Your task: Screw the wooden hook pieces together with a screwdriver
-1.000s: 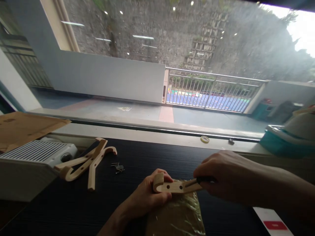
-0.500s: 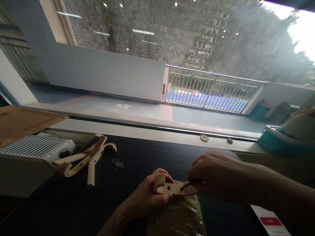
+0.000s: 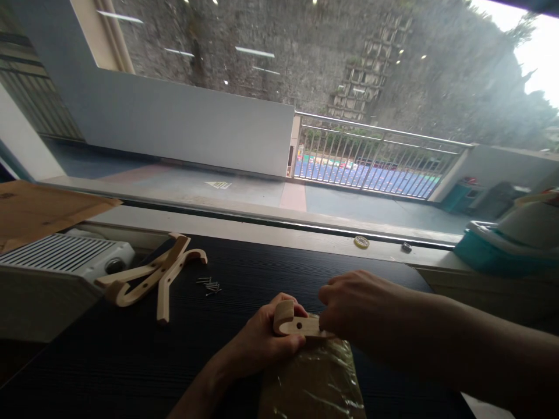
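Observation:
My left hand [image 3: 276, 330] is closed around the curved end of a pale wooden hook piece [image 3: 312, 327], fingers behind and thumb in front. One hole in the piece shows beside my thumb. The piece rests against the top of a brown package wrapped in clear tape [image 3: 312, 378]. My right hand [image 3: 353, 305] is closed over the other end of the piece, its fingertips pressed close to the wood. The thin dark tool seen in it earlier is hidden behind the fingers now.
On the black table [image 3: 109, 361], several joined wooden hook pieces [image 3: 159, 276] lie left of several loose screws [image 3: 212, 285]. A white slatted appliance [image 3: 65, 256] stands at far left, under brown paper [image 3: 48, 209]. A tape roll [image 3: 361, 242] sits on the sill, a teal bin [image 3: 489, 250] at right.
My right hand has shifted a little left and turned, so its fingers now cover the tool that showed before. The hook piece has risen slightly in view.

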Demonstrator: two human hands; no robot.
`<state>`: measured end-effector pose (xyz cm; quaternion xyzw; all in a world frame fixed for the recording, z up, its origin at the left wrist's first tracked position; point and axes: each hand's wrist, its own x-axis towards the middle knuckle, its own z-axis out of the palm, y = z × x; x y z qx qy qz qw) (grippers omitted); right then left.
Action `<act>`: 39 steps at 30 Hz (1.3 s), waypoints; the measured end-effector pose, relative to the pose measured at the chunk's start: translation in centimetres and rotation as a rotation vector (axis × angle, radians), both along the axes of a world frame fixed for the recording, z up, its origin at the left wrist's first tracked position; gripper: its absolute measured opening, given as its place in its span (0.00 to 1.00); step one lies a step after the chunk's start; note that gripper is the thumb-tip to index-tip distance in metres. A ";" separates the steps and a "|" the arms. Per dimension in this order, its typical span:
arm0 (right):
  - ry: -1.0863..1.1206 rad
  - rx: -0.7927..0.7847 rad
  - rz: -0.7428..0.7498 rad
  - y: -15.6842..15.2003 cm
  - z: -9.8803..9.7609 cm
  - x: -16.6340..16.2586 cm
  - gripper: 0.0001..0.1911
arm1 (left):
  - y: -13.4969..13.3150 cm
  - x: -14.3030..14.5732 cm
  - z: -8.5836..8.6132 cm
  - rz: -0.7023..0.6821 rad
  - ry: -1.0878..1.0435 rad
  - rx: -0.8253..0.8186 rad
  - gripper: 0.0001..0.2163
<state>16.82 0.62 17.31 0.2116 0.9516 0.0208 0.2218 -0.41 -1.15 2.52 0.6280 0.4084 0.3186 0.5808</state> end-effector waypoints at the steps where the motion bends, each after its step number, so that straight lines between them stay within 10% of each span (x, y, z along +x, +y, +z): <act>1: -0.018 -0.032 -0.011 0.3 0.1 -0.1 0.08 | 0.0 0.0 -0.1 -0.007 -0.005 0.001 0.13; 8: 0.021 -0.265 -0.450 2.0 0.6 -0.3 0.11 | 0.0 -0.3 -0.1 -0.012 0.004 0.037 0.12; 14: 0.022 0.054 -0.538 -0.6 -0.1 -2.0 0.12 | 0.0 0.0 -0.2 0.002 -0.037 0.018 0.15; 21: 0.006 0.058 -0.665 -1.0 -1.0 -2.1 0.15 | 0.0 0.2 -0.8 0.024 -0.067 0.002 0.22; 39: -0.015 0.000 -0.403 -0.3 0.6 -2.8 0.13 | -0.2 -0.3 -0.4 -0.013 -0.063 0.000 0.17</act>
